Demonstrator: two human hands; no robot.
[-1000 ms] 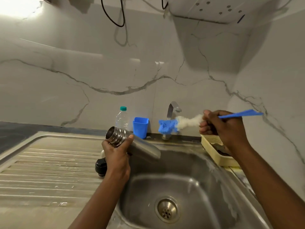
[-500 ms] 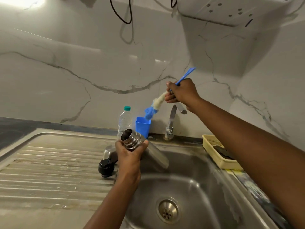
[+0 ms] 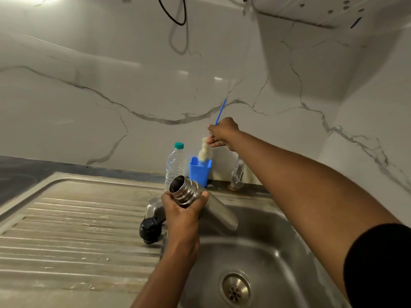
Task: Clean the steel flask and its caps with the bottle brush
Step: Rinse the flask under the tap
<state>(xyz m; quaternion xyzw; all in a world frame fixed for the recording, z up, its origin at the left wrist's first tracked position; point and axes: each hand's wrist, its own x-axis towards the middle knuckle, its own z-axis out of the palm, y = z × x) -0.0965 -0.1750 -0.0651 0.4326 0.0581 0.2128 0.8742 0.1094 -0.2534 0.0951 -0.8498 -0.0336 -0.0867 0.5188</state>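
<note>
My left hand point(image 3: 182, 213) grips the steel flask point(image 3: 213, 207) just below its threaded open mouth, holding it tilted over the sink's left rim. A black cap point(image 3: 151, 230) lies on the drainboard beside that hand, and a steel cap point(image 3: 154, 205) stands behind it, partly hidden. My right hand point(image 3: 222, 133) holds the bottle brush point(image 3: 204, 151) by its thin blue handle, upright. The white bristles point down and the brush tip is inside the blue cup point(image 3: 199, 172) at the back of the counter.
A clear water bottle point(image 3: 175, 164) with a teal cap stands left of the blue cup. The tap point(image 3: 238, 176) rises behind my right forearm. The steel sink point(image 3: 278, 252) has a drain point(image 3: 234, 290) at its bottom; the ribbed drainboard point(image 3: 73, 230) spreads left.
My right hand swung the brush from over the tap leftward and lowered its head into the blue cup. My left hand kept its hold on the flask.
</note>
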